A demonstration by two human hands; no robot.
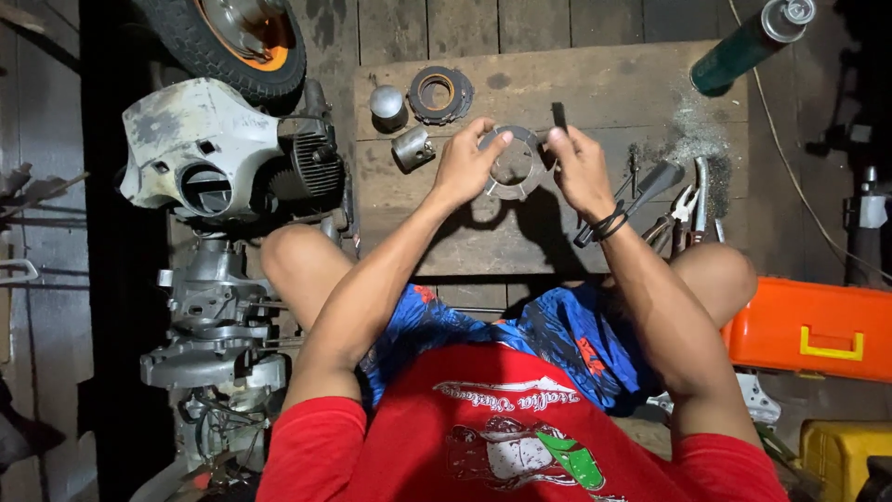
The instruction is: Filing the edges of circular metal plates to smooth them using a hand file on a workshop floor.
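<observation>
Left hand (465, 165): closed on near rim of metal ring (517, 163), thumb on top, steadying it above wooden board (595, 84).
Right hand (581, 167): pinched on small dark tool (559, 116), tip at ring's far edge; opposite grip likely kept ring level.
Ring position: held between both hands.
Beyond left hand: toothed disc (440, 94), two small metal cylinders (401, 125).
Right of right hand: pliers (676, 212), within reach.
Left of left arm: engine assembly (218, 195).
</observation>
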